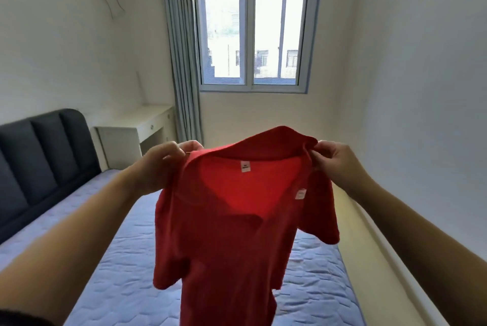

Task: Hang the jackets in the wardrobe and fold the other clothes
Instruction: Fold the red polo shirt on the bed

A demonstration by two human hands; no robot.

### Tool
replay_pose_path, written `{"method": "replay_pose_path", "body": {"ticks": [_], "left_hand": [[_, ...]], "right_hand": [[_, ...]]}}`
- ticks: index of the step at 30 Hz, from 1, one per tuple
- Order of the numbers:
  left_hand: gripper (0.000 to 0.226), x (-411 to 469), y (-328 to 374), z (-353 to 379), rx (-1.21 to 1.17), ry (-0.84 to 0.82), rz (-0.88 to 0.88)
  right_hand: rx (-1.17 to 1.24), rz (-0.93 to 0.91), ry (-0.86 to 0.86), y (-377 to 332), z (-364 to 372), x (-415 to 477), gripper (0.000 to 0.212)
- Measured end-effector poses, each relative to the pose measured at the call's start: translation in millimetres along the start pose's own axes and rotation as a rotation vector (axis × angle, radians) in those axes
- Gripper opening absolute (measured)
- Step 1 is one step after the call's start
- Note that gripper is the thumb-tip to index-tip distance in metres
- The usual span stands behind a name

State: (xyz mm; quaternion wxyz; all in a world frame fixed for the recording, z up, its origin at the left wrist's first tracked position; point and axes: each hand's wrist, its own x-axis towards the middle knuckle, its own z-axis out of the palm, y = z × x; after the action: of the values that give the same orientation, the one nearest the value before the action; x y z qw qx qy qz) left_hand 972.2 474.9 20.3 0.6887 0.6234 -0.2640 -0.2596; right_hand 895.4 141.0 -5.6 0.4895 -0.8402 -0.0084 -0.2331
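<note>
We are pinching the red shirt point(237, 220) at both shoulders, left hand point(163, 165) and right hand point(334, 162), letting it hang straight above the bed point(110, 260) for folding.

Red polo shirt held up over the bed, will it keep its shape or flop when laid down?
Probably floppy: the red polo shirt sags and creases below where the left hand and right hand pinch its shoulders. Likely light, since fingertip pinches carry it. Its collar seems stiffer, standing up.
</note>
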Motion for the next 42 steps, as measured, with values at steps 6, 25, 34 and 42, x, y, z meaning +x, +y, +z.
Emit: {"method": "replay_pose_path", "body": {"ticks": [6,25,34,42], "left_hand": [[0.042,18,-22,-7,1.210,0.086,0.193],[0.012,26,-48,-19,0.799,0.301,0.410],[0.011,35,-41,-2,0.860,0.249,0.342],[0.062,12,-72,-18,0.692,-0.386,-0.405]], "right_hand": [[-0.085,0.001,0.126,3,6,-5,0.032],[0.312,0.266,-0.451,14,-11,-29,0.032],[0.032,0.230,-0.306,-2,-7,-47,0.017],[0.218,0.668,-0.600,33,8,-85,0.022]]}}
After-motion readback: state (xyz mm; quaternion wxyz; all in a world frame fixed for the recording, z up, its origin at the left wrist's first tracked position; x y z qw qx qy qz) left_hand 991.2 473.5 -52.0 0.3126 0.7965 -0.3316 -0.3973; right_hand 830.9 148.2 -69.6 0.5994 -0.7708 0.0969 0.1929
